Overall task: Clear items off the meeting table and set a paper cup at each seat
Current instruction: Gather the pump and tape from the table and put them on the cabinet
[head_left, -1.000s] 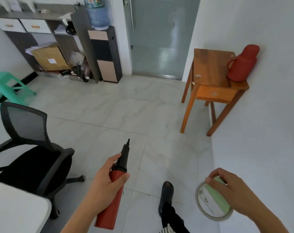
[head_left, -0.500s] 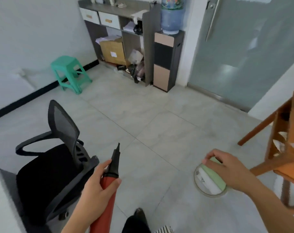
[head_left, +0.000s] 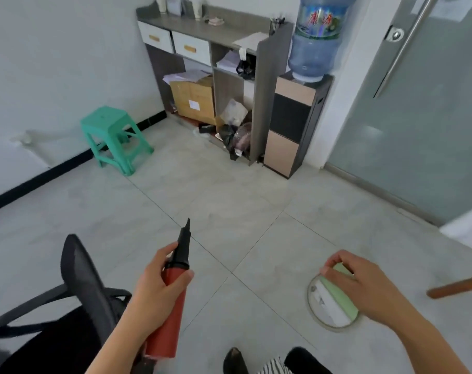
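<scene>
My left hand (head_left: 153, 290) is wrapped round a red pump (head_left: 170, 314) just below its black tapered nozzle (head_left: 183, 247). My right hand (head_left: 364, 287) pinches, from above, a thin clear ring (head_left: 334, 327) with a flat green-and-white pad (head_left: 344, 294). That pinch looks slight: the slick ring could slip to the glossy tile (head_left: 243, 211) beneath. The pump's barrel looks smooth, rigid, cylindrical.

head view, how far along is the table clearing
Done: cannot tell, the table is out of view. In hand: the left hand grips a red pump and the right hand holds a clear ring with a green pad, apparently cleared items, with the shelf ahead. Left: putting both down, then the cups; none show here.
</scene>
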A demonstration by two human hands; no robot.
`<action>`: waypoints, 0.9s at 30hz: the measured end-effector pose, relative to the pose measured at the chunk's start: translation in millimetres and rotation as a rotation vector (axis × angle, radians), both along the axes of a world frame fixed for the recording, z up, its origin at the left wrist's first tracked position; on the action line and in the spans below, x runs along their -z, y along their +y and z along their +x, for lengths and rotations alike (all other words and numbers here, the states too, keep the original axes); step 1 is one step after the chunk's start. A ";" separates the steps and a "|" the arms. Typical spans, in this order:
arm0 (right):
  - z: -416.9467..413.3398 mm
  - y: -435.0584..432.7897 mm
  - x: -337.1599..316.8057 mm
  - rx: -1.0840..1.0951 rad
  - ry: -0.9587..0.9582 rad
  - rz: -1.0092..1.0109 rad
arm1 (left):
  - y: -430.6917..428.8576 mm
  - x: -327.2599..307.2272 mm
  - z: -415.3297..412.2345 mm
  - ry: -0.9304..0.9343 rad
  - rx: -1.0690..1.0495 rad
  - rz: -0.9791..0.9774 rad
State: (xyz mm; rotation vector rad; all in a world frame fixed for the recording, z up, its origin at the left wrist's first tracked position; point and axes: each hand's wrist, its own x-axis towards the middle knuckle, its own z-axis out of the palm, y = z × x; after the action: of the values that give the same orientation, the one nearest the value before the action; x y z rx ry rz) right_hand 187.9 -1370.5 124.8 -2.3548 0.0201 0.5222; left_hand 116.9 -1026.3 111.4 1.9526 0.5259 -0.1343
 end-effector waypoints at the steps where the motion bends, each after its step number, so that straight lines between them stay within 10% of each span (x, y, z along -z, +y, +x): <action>1: 18.8 6.6 -3.2 0.016 -0.004 0.003 | 6.5 -5.1 25.6 -0.018 0.028 0.009; 27: 666.8 366.5 9.1 -0.516 -0.036 -0.042 | 288.2 28.5 492.6 0.033 -0.378 0.062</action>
State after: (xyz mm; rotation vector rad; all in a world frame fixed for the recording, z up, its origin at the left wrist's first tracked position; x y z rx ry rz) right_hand 854.7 -1004.0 115.7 -2.4049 -0.6110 0.7266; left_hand 609.5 -738.0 82.9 1.8773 0.9192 0.0905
